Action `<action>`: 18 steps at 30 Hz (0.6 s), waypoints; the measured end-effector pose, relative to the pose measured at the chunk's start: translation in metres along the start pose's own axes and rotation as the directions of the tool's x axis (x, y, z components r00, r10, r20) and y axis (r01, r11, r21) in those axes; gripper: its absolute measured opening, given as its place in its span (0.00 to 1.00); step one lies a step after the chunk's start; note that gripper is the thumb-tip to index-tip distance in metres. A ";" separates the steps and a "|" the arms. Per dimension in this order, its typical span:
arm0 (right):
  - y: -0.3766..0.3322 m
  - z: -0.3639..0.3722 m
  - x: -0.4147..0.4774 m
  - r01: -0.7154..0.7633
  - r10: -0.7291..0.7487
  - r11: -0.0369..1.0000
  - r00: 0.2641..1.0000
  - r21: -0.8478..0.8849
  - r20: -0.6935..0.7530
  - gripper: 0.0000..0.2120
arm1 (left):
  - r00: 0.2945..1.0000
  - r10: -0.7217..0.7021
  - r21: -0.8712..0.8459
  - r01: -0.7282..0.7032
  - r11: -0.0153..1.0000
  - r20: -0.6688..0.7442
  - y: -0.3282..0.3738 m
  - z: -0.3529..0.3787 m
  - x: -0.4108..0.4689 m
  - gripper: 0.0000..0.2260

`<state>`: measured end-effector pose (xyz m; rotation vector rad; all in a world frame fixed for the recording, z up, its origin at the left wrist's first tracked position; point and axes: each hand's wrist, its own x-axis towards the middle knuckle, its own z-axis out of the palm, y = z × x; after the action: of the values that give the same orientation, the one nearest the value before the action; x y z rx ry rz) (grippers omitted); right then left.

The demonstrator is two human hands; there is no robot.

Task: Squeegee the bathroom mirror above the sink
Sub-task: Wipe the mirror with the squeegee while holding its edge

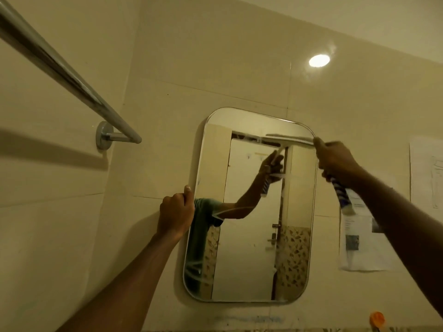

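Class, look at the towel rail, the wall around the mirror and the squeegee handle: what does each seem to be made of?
Towel rail: polished metal, probably chrome or steel, judging by its bright streaked reflections.
Wall: glazed cream tile, since it mirrors a lamp and shows thin joint lines.
Squeegee handle: likely plastic or rubber grip with blue and white stripes; blur leaves it open.

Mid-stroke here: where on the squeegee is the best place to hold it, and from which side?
Grip the blue-and-white handle, coming from below and to the right of the mirror. It slants down-right away from the blade, which lies across the top of the glass. The right hand already wraps it there, while the left hand steadies the mirror's left edge.
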<state>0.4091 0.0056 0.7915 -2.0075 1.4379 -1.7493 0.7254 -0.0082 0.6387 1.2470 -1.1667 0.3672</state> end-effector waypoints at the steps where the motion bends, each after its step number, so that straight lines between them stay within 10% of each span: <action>1: -0.012 0.000 0.011 0.002 -0.002 1.000 1.000 0.013 -0.011 0.20 | 1.000 0.007 -0.021 -0.007 1.000 0.006 -0.001 -0.001 0.001 0.26; 18: -0.012 0.049 -0.046 0.045 -0.050 0.996 0.997 0.074 0.066 0.20 | 0.984 -0.102 -0.066 0.113 0.991 0.146 0.006 -0.012 0.009 0.27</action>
<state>0.4610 0.0211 0.7498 -2.0594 1.2976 -1.7078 0.7308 0.0010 0.6511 1.2814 -1.2169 0.1550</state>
